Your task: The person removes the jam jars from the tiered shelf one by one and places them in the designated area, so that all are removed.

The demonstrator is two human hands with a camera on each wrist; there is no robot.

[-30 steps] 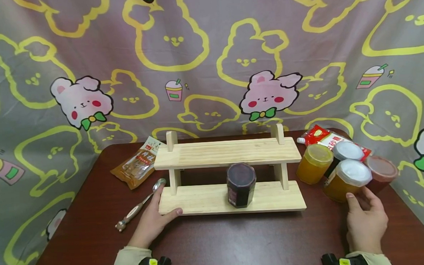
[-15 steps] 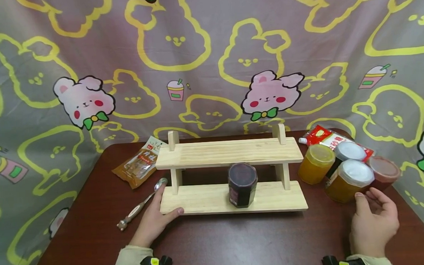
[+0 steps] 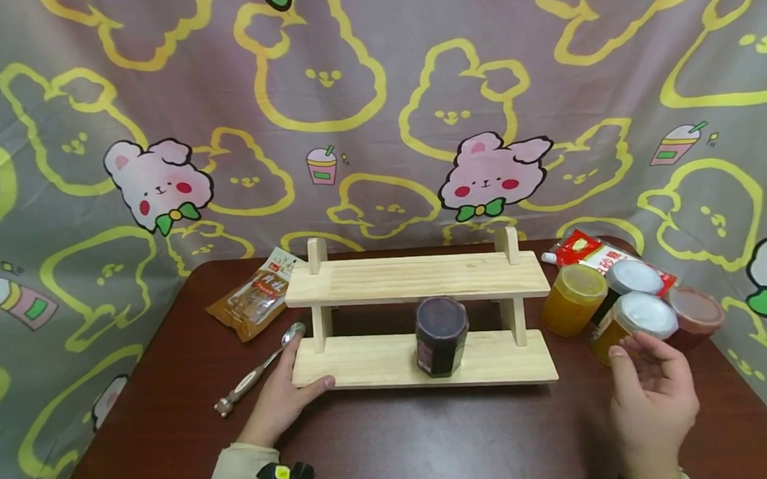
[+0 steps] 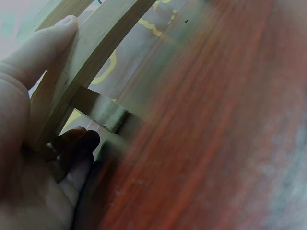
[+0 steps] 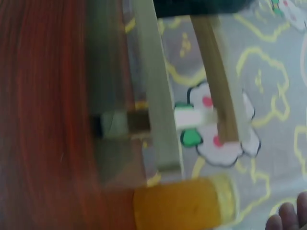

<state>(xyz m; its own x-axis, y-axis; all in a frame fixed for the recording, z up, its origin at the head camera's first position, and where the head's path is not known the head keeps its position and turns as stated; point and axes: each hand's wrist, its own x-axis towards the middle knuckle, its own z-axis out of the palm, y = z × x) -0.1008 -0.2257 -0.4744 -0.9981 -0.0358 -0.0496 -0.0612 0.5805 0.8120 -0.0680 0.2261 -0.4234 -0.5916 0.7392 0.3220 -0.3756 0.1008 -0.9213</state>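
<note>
My left hand (image 3: 278, 408) holds the left end of a two-tier wooden shelf (image 3: 371, 367). In the left wrist view the thumb (image 4: 43, 50) lies over the lower board and the fingers (image 4: 79, 163) curl beneath it. A dark purple jar (image 3: 442, 341) stands on the lower tier, right of centre. My right hand (image 3: 655, 399) hovers in front of an amber jar with a white lid (image 3: 648, 314), its fingers loosely bent and holding nothing. Only its fingertips (image 5: 290, 215) show at the corner of the right wrist view, beyond a yellow jar (image 5: 177, 203).
Behind the amber jar stand a dark jar with a white lid (image 3: 634, 277) and a reddish jar (image 3: 696, 313). A red and white bag (image 3: 582, 247) lies at the back right. On the left are a brown packet (image 3: 253, 300) and a metal spoon (image 3: 250, 380). A patterned curtain (image 3: 377, 109) hangs behind.
My right hand has drawn away from the amber jar, first to the right, then back left and up in front of it. The left hand still holds the shelf.
</note>
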